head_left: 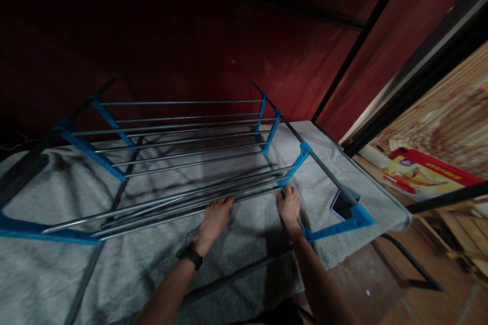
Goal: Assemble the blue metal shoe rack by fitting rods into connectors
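A rack of metal tubes joined by blue plastic brackets (293, 165) lies on a light grey blanket (244, 244). My left hand (217, 216), with a dark watch (190, 255) on its wrist, is closed over a front metal tube (253, 196) near its middle. My right hand (290, 207) has its fingers curled round the right end of that tube, beside a blue bracket; the fingertips are partly hidden. Another blue bracket (339, 224) at the front right has no tube between it and the front left bracket (46, 231).
A dark phone-like object (345, 204) lies on the blanket under the right side pole (328, 172). Black frame bars (354, 56) stand before a red wall (213, 35). A red and yellow package (427, 175) and wooden slats (465, 233) are at the right.
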A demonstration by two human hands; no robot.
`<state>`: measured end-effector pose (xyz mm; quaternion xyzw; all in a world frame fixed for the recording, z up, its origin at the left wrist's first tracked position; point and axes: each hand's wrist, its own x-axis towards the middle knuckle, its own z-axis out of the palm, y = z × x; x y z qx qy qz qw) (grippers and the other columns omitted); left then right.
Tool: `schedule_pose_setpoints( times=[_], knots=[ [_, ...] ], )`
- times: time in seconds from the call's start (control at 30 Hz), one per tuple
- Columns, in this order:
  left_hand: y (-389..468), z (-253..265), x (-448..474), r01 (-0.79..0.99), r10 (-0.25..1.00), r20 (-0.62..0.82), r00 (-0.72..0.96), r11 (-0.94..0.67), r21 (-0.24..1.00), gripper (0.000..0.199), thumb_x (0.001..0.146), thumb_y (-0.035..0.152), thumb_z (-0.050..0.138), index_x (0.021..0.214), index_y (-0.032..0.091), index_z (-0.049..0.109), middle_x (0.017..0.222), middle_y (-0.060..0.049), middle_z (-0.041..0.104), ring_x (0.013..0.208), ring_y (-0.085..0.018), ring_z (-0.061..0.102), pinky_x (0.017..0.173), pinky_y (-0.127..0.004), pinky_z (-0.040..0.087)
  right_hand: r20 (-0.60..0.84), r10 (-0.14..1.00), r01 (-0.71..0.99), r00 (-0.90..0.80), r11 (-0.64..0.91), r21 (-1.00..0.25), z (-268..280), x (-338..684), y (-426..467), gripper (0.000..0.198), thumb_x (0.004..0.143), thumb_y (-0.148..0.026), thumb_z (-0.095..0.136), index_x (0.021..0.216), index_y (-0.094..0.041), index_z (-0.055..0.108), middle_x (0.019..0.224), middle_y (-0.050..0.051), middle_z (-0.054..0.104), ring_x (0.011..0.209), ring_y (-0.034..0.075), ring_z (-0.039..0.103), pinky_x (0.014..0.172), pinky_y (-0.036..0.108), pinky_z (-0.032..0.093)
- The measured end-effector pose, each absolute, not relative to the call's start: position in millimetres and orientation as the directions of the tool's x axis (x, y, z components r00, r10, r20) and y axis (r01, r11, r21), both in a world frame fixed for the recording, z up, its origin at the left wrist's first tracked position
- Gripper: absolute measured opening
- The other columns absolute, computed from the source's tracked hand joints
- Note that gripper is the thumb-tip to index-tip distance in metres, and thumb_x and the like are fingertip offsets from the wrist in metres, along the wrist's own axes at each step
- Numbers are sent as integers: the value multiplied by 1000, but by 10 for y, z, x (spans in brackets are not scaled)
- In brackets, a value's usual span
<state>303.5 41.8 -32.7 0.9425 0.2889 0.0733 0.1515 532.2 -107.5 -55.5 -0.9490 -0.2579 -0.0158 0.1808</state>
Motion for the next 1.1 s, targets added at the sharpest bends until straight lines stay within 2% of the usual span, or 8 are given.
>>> schedule_pose_setpoints(
  times=[0.17,0.33,0.57,0.7,0.97,1.1],
  knots=[
    [464,-293,3055,516,559,21,829,-779,356,39,98,18,42,132,23,60,122,-11,70,111,-27,66,97,-39,47,118,474,485,873,-812,-326,-545,5355,-1056,35,98,-35,50,127,-16,56,111,11,61,102,24,60,86,33,41],
    [537,-260,3075,515,546,-33,837,-765,386,47,97,14,41,141,26,54,127,-13,68,115,-30,66,99,-42,47,115,468,479,876,-821,-311,-532,5376,-1048,40,100,-44,47,124,-16,59,108,12,62,97,25,61,85,33,42],
    [540,-279,3081,522,556,-25,831,-762,384,50,95,12,44,141,28,55,133,-13,65,119,-32,63,105,-47,45,104,454,464,885,-838,-288,-519,5358,-1020,40,101,-43,45,127,-17,60,109,13,62,93,24,62,83,33,41],
    [540,-282,3068,513,552,-31,833,-752,414,51,94,10,45,140,29,55,135,-11,63,124,-29,61,108,-44,43,92,449,456,889,-844,-282,-507,5366,-1009,39,100,-43,46,126,-17,61,106,12,62,92,23,62,82,32,42],
    [526,-243,3042,523,538,-50,841,-787,328,54,94,7,42,143,28,51,136,-10,64,125,-27,60,109,-43,42,86,434,440,897,-854,-278,-496,5360,-998,37,100,-41,46,125,-17,62,106,12,62,90,22,62,81,31,41],
    [502,-215,3041,511,528,-42,848,-795,326,57,92,5,42,142,30,52,138,-6,62,124,-25,61,108,-40,44,88,442,448,893,-848,-283,-491,5355,-1003,34,100,-36,49,127,-19,60,108,11,63,92,21,61,82,30,40]
  ],
)
